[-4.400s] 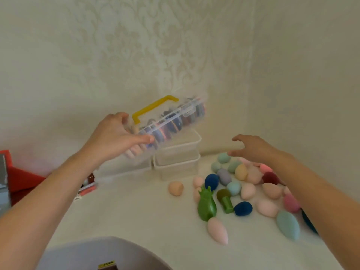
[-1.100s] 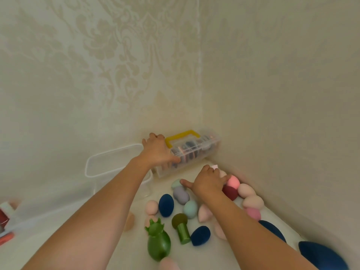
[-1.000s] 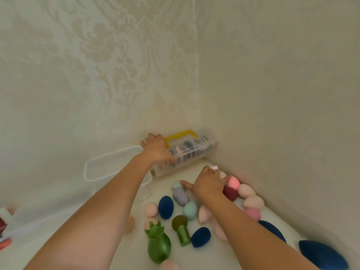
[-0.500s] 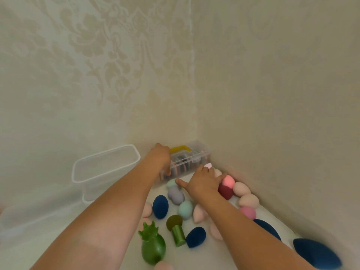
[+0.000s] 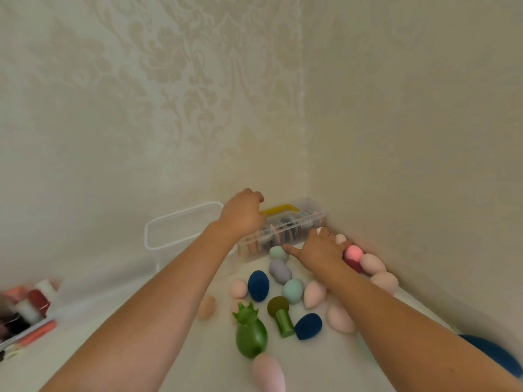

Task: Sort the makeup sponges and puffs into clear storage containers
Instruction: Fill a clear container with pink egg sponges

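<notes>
An empty tub (image 5: 181,222) stands left of the left hand (image 5: 243,213), which grips the near end of the lidded box (image 5: 294,224). The right hand (image 5: 319,250) lies spread, palm down, on sponges (image 5: 283,281) scattered below and right of it.

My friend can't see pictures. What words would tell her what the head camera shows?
Two bare arms reach into a wallpapered corner: the left hand rests on a clear case with a yellow handle, the right hand on a pile of colourful makeup sponges. An empty clear tub stands left of the case.
</notes>
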Tool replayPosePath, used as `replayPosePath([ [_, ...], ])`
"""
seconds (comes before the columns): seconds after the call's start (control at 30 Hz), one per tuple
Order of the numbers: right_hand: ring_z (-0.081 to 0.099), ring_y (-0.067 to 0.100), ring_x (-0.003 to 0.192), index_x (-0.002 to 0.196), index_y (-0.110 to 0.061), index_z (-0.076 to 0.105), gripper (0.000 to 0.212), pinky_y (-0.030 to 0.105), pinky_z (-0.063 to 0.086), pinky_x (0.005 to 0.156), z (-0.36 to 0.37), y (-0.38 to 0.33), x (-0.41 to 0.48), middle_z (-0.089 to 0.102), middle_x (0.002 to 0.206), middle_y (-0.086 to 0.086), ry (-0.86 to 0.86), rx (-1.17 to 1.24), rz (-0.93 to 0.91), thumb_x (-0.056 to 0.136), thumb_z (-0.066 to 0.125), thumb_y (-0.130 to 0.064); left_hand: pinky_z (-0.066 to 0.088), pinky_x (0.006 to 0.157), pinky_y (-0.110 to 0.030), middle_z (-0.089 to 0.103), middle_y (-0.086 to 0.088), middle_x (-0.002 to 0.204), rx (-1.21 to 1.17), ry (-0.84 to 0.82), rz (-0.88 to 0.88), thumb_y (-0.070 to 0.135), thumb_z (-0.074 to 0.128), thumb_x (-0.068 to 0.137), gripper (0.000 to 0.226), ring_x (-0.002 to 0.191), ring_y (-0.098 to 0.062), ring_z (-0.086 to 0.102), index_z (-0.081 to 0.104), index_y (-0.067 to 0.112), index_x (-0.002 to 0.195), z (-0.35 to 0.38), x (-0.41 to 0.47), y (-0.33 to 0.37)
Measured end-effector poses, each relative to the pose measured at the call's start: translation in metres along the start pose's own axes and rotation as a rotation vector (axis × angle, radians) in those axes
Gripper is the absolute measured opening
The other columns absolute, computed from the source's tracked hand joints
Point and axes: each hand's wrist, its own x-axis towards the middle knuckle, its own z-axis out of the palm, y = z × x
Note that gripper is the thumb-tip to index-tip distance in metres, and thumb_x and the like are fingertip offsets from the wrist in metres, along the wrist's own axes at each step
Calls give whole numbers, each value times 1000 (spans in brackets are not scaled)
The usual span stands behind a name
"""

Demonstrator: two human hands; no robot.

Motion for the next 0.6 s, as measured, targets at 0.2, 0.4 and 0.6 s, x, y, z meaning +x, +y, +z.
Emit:
replayPosePath([
  [0.2, 35, 34, 131, 138, -26, 43, 71, 54, 27, 108, -11, 0, 4, 35, 147, 13, 15, 89, -100, 82, 45, -68, 34, 106, -38, 41, -9, 139, 30, 16, -107, 47, 68, 80, 70, 126, -27, 42, 42, 17, 138, -45, -47, -56],
  [0.4, 52, 30, 108, 104, -17, 70, 33, 37, 44, 93, -45, 1, -10, 61, 116, 10, 51, 244, -171, 90, 52, -41, 38, 102, -40, 41, -7, 136, -22, -22, -243, 48, 80, 65, 81, 123, -27, 45, 45, 22, 132, -36, -89, -111],
  [0.6, 60, 18, 91, 101, -10, 71, 26, 23, 37, 70, -54, 12, -66, 67, 96, 0, 17, 367, -331, 92, 56, -30, 39, 86, -28, 51, -7, 119, -247, 319, -233, 24, 82, 69, 51, 111, -26, 50, 54, 18, 111, -8, -120, -128],
])
